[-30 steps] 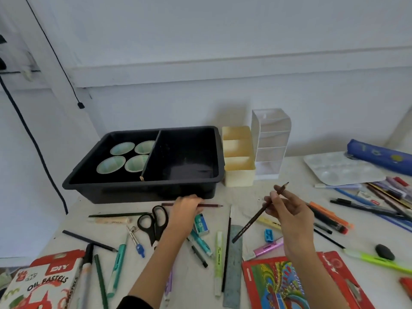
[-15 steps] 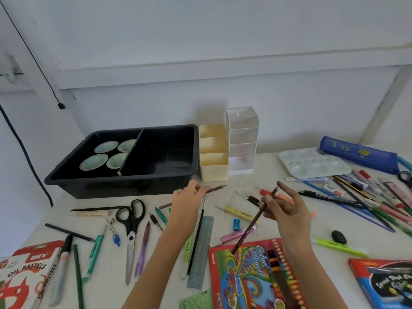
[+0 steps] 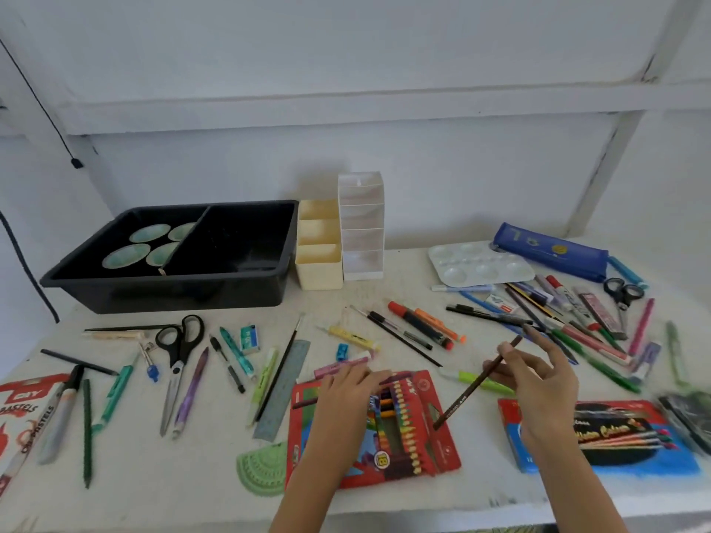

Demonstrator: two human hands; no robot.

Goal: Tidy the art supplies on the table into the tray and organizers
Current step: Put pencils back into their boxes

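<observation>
My left hand (image 3: 346, 386) rests on the open red coloured-pencil box (image 3: 431, 436) and holds a maroon pencil (image 3: 400, 377) across the box's top end. To the right and above the table, my right hand (image 3: 538, 382) pinches a brown pencil (image 3: 465, 394) that slants down toward the box. At the back left stands the black divided tray (image 3: 173, 290) with several pale green dishes (image 3: 121, 255) in its left part. A cream organizer (image 3: 319, 271) and a clear organizer (image 3: 361, 240) stand beside it.
Loose pens, markers and brushes cover the table. Black scissors (image 3: 181, 340), a ruler (image 3: 284, 390) and a green protractor (image 3: 265, 467) lie left of the box. A white palette (image 3: 473, 263), a blue pencil case (image 3: 554, 251) and a watercolour box (image 3: 615, 436) lie right.
My left hand lifted the maroon pencil from in front of the tray and brought it onto the red pencil box. My right hand, still holding the brown pencil, shifted right.
</observation>
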